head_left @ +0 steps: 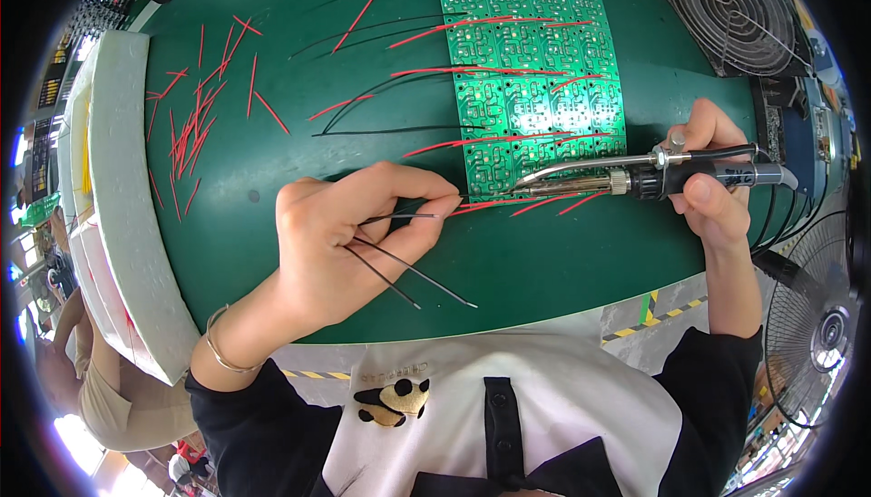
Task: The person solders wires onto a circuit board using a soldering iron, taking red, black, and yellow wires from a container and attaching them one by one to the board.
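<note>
My left hand [349, 234] pinches several thin black wires [415, 272] with bare ends. One wire's tip, at my thumb and forefinger, reaches the near edge of a green circuit board panel [535, 98]. My right hand [712, 179] grips a soldering iron [649, 182] that has a bent metal feed tube [581, 165] clamped along it. The iron's tip is over the panel's near edge, close to the left fingers; whether it touches a pad I cannot tell. Red wires [494, 141] and black wires [399, 130] lie in rows across the panel, their ends sticking out left.
Loose red wires [190, 138] are scattered over the green tabletop [245, 252] at left. A white foam box [127, 197] borders the left side. A fan with a round grille [730, 11] lies far right; another fan [830, 329] stands near right. Another person [127, 388] sits beyond the box.
</note>
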Motion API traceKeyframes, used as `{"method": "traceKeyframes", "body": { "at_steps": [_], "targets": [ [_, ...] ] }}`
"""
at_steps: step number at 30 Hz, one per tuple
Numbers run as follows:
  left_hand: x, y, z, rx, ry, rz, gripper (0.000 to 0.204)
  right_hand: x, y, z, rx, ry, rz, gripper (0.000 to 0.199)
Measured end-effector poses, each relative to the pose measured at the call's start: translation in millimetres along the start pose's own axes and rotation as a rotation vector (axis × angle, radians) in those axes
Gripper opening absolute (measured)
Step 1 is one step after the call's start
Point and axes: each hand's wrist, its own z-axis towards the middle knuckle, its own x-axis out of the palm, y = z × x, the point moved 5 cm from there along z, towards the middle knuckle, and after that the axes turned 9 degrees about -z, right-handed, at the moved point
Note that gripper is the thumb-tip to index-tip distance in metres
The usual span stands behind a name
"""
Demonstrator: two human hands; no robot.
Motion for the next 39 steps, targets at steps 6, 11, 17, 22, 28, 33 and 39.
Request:
{"method": "traceKeyframes", "body": {
  "at_steps": [6,11,17,22,28,33,39],
  "targets": [
    [0.7,-1.0,-1.3,-0.002,0.007,0.004,0.012,4.2,0.3,-2.3,0.007,0.022,-0.048,0.030],
    [0.4,-0.1,-0.4,-0.003,-0.001,0.001,0.012,1.6,-1.5,-2.1,0.027,0.008,-0.021,0.031],
    [-0.6,0.3,0.6,0.009,0.006,0.011,0.011,3.1,0.5,0.1,0.001,0.001,-0.016,0.031],
    [-0.4,-1.7,1.2,0.016,0.006,0.020,0.011,1.6,0.9,0.0,0.001,0.012,-0.004,0.031],
    [1.3,-1.4,-0.6,0.017,-0.001,0.033,0.010,2.6,-0.2,-1.8,-0.006,-0.002,-0.029,0.031],
    [0.7,-0.7,-0.7,0.017,-0.003,0.041,0.010,2.4,0.5,-1.9,0.003,-0.006,-0.045,0.032],
    [0.4,-0.6,-0.7,0.006,0.005,0.036,0.010,2.7,0.9,-1.3,0.006,0.002,-0.038,0.031]
  ]
}}
